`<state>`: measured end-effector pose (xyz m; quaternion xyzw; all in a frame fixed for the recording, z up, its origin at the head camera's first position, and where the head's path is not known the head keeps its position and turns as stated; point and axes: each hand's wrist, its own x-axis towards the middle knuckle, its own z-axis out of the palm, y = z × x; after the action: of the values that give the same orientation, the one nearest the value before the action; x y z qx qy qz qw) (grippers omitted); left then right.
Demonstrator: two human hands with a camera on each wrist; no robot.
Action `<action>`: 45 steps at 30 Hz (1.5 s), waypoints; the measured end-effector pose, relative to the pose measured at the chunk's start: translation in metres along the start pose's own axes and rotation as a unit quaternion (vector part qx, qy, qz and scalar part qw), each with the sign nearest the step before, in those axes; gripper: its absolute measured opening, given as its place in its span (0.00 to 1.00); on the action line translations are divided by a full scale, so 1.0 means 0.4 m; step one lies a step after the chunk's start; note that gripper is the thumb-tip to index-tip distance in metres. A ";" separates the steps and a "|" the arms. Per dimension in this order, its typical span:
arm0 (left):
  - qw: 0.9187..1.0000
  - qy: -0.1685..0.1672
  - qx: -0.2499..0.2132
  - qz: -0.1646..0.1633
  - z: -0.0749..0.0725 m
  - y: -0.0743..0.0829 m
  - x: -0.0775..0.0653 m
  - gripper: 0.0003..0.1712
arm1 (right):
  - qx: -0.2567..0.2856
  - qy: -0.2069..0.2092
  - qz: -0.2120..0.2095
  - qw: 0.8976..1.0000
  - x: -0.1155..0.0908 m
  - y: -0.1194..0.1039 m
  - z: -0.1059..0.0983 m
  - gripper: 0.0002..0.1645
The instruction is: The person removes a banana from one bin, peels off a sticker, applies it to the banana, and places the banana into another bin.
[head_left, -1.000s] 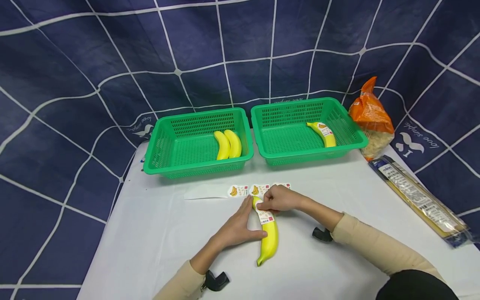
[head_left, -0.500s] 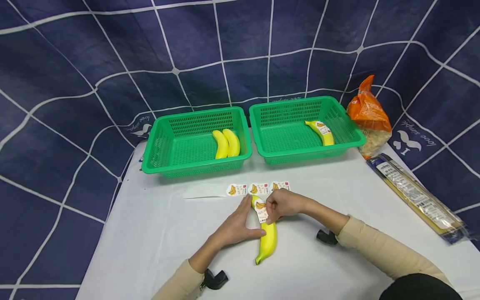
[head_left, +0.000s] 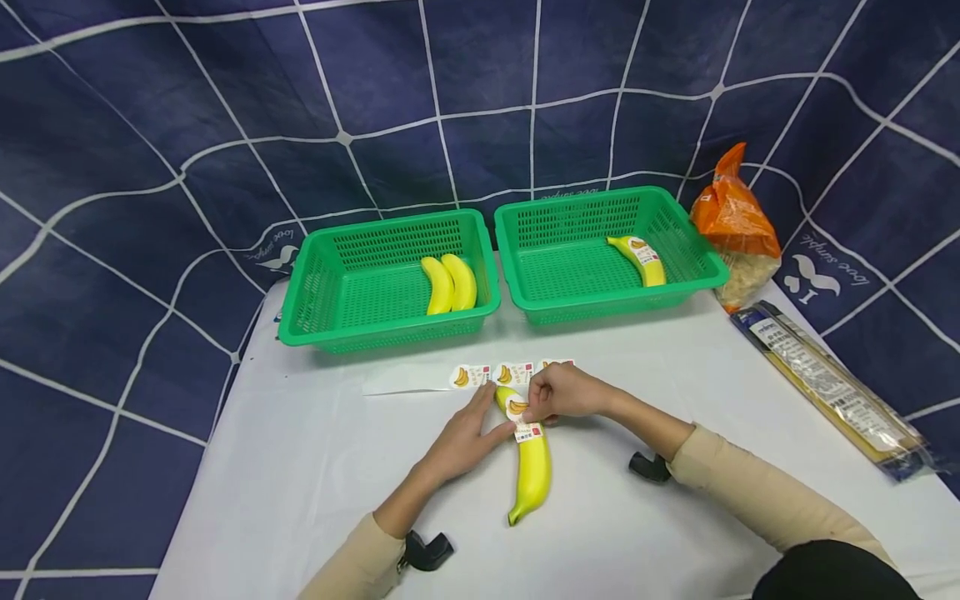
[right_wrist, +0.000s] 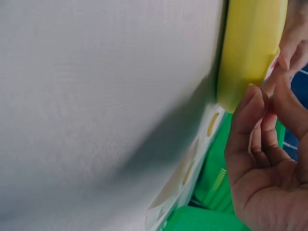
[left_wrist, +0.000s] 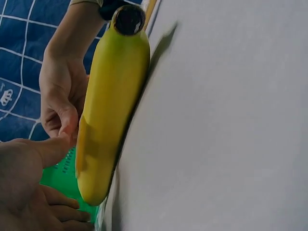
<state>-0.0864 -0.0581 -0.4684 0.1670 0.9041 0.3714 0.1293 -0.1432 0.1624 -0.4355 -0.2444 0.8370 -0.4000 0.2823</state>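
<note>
A yellow banana [head_left: 532,475] lies on the white table, stem end toward the person. Across its upper part sits a white sticker [head_left: 529,432] with a banana picture. My left hand [head_left: 457,442] lies along the banana's left side, fingers mostly straight, its thumb touching the sticker. From the right, my right hand [head_left: 566,392] has curled fingers and pinches at the sticker's edge. In the left wrist view, both thumbs meet near the banana's side [left_wrist: 113,96]. The right wrist view has the index fingertip against the banana [right_wrist: 245,53].
Just beyond the hands lies a sticker strip [head_left: 408,379] with several stickers. The left green basket [head_left: 390,337] holds two bananas [head_left: 448,285]; the right green basket [head_left: 600,312] holds one stickered banana [head_left: 651,271]. An orange-topped bag [head_left: 735,221] and a flat package [head_left: 832,387] stand and lie at right.
The right hand has moved from the sticker's right edge back up over its upper part. The left thumb has moved up from the bare peel onto the sticker.
</note>
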 end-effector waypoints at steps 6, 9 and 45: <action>1.000 0.012 0.010 0.007 -0.012 0.000 0.027 0.49 | 0.020 0.002 0.012 1.000 0.013 0.009 0.002 0.12; 1.000 0.007 0.018 0.001 -0.013 -0.003 0.038 0.50 | 0.030 0.003 0.012 0.999 0.015 0.012 0.005 0.14; 0.999 -0.035 0.032 -0.003 -0.015 0.000 0.020 0.61 | 0.023 0.044 0.094 0.994 0.000 0.008 0.014 0.23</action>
<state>-0.0958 -0.0586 -0.4652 0.1817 0.9109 0.3357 0.1568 -0.1401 0.1612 -0.4413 -0.1403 0.8583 -0.4014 0.2873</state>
